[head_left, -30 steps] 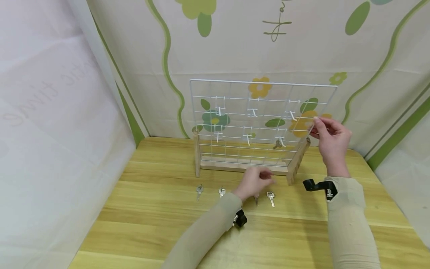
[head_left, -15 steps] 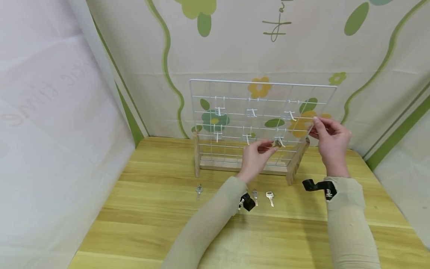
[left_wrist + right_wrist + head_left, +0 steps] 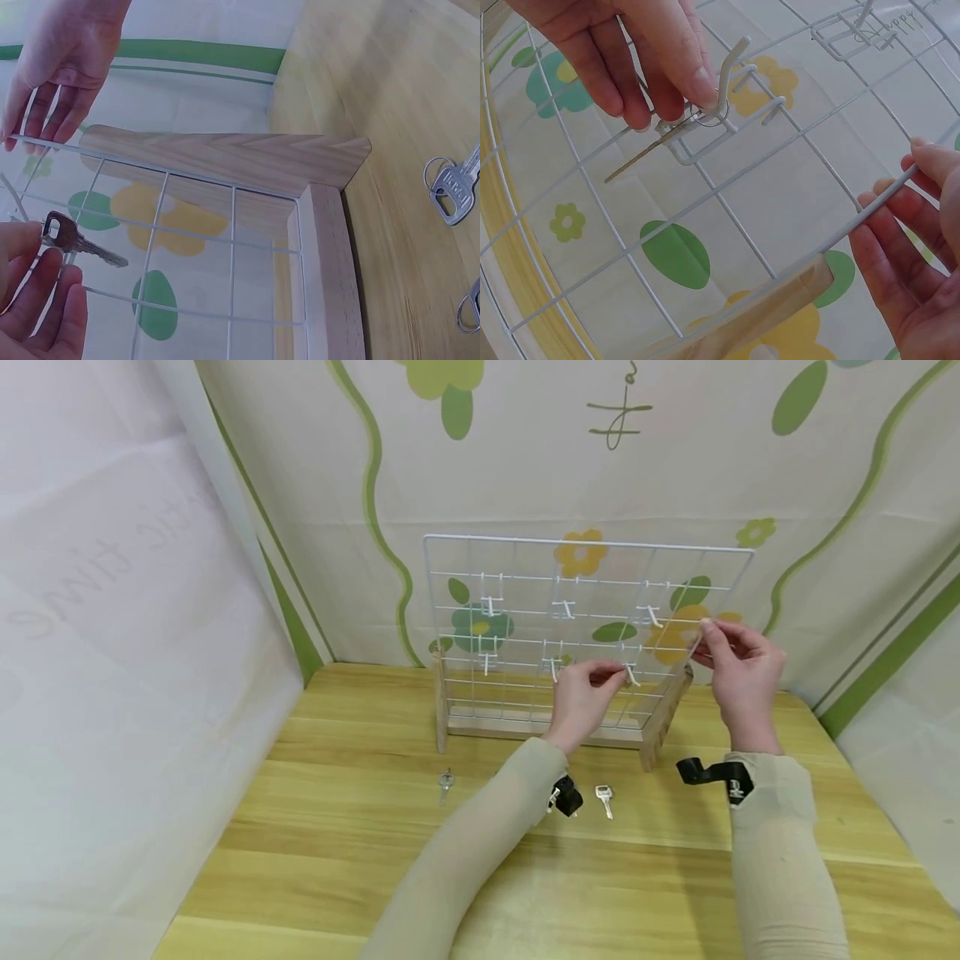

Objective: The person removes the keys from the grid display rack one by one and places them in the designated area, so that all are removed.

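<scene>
My left hand is at the lower right hook of a white wire grid. Its thumb and fingers pinch a metal key by the ring end, and the blade points away from the fingertips. In the right wrist view the key's ring lies against the base of the hook; whether it encircles the hook is hard to tell. My right hand grips the grid's right edge between thumb and fingers, also seen in the right wrist view.
The grid stands in a wooden base on a wood-grain table. Several other white hooks, such as the upper middle hook, hang on it. In front lie a left key and a right key; my left forearm covers others.
My left hand has risen from above the keys on the table to the key at the lower right hook and taken hold of it. The right hand has stayed on the grid's edge.
</scene>
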Action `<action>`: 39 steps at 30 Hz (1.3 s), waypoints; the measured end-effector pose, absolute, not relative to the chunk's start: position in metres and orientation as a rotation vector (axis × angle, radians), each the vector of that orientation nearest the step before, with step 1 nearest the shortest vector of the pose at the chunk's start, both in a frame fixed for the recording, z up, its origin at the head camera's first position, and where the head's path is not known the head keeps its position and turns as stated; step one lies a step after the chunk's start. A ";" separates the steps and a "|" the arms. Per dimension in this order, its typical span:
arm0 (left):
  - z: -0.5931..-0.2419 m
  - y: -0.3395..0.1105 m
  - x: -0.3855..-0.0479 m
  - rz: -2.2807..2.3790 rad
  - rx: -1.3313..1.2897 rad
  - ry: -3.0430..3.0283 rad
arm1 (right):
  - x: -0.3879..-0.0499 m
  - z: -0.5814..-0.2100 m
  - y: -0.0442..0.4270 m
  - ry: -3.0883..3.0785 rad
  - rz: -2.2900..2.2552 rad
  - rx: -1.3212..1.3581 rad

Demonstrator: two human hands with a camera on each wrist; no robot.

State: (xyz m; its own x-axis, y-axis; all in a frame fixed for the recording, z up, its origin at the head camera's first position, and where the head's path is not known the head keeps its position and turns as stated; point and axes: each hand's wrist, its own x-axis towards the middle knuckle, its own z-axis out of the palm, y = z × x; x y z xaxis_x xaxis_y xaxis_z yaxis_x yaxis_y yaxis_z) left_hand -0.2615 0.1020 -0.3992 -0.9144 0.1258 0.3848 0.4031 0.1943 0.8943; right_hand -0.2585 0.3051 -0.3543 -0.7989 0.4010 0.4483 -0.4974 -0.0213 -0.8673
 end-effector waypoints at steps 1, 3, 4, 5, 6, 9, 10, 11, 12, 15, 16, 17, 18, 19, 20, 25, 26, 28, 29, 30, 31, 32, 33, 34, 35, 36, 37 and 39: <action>-0.398 0.102 -0.261 -1.788 -0.504 -2.240 | -0.259 -0.354 0.305 -1.646 1.877 0.104; -0.397 0.102 -0.261 -1.782 -0.502 -2.235 | -0.259 -0.353 0.305 -1.651 1.867 0.107; -0.396 0.102 -0.260 -1.785 -0.505 -2.234 | -0.259 -0.353 0.305 -1.651 1.867 0.109; -0.395 0.102 -0.259 -1.793 -0.506 -2.232 | -0.259 -0.353 0.305 -1.651 1.869 0.111; -0.395 0.101 -0.258 -1.798 -0.509 -2.229 | -0.259 -0.353 0.305 -1.650 1.874 0.112; -0.395 0.100 -0.255 -1.821 -0.524 -2.224 | -0.259 -0.353 0.306 -1.639 1.891 0.113; -0.395 0.100 -0.254 -1.832 -0.530 -2.222 | -0.259 -0.354 0.306 -1.631 1.898 0.113; -0.395 0.099 -0.253 -1.831 -0.538 -2.219 | -0.258 -0.354 0.306 -1.630 1.893 0.114; -0.396 0.099 -0.252 -1.831 -0.546 -2.217 | -0.258 -0.354 0.306 -1.630 1.887 0.114; -0.396 0.097 -0.250 -1.834 -0.570 -2.205 | -0.259 -0.354 0.306 -1.629 1.882 0.116; -0.397 0.097 -0.249 -1.843 -0.574 -2.199 | -0.258 -0.354 0.306 -1.626 1.889 0.113; -0.397 0.096 -0.248 -1.845 -0.581 -2.198 | -0.258 -0.355 0.306 -1.625 1.896 0.109; -0.397 0.095 -0.247 -1.850 -0.586 -2.198 | -0.258 -0.355 0.306 -1.624 1.901 0.105; -0.397 0.093 -0.245 -1.855 -0.592 -2.197 | -0.258 -0.355 0.306 -1.624 1.905 0.102; -0.397 0.092 -0.244 -1.861 -0.598 -2.197 | -0.258 -0.356 0.306 -1.623 1.911 0.100; -0.395 0.088 -0.238 -1.871 -0.646 -2.180 | -0.259 -0.356 0.305 -1.623 1.911 0.105; -0.395 0.087 -0.237 -1.870 -0.656 -2.177 | -0.259 -0.356 0.305 -1.621 1.912 0.109; -0.393 0.086 -0.234 -1.874 -0.667 -2.174 | -0.258 -0.355 0.305 -1.617 1.912 0.111; -0.393 0.085 -0.233 -1.884 -0.671 -2.171 | -0.258 -0.355 0.305 -1.619 1.911 0.111; -0.392 0.085 -0.232 -1.890 -0.671 -2.170 | -0.258 -0.355 0.304 -1.621 1.910 0.109; -0.392 0.084 -0.230 -1.891 -0.667 -2.177 | -0.258 -0.355 0.304 -1.622 1.910 0.109; -0.392 0.083 -0.228 -1.892 -0.669 -2.186 | -0.257 -0.355 0.304 -1.625 1.908 0.106; -0.392 0.082 -0.226 -1.901 -0.669 -2.196 | -0.257 -0.355 0.304 -1.625 1.907 0.105; -0.393 0.081 -0.224 -1.907 -0.670 -2.210 | -0.257 -0.355 0.304 -1.626 1.907 0.104; -0.394 0.080 -0.222 -1.906 -0.675 -2.228 | -0.257 -0.355 0.304 -1.625 1.906 0.104; -0.396 0.079 -0.220 -1.902 -0.677 -2.251 | -0.257 -0.355 0.304 -1.623 1.905 0.105; -0.398 0.079 -0.218 -1.900 -0.677 -2.274 | -0.257 -0.355 0.304 -1.620 1.906 0.107; -0.405 0.077 -0.215 -1.908 -0.669 -2.313 | -0.258 -0.355 0.304 -1.619 1.909 0.111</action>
State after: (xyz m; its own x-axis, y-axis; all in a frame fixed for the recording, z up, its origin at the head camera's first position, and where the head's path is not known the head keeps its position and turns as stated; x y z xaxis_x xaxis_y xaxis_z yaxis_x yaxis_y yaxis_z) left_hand -0.2148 0.0770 -0.4045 -0.9027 0.2845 0.3227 0.3709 0.1345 0.9189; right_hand -0.2579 0.3045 -0.3548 -0.8011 0.4005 0.4448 -0.5042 -0.0510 -0.8621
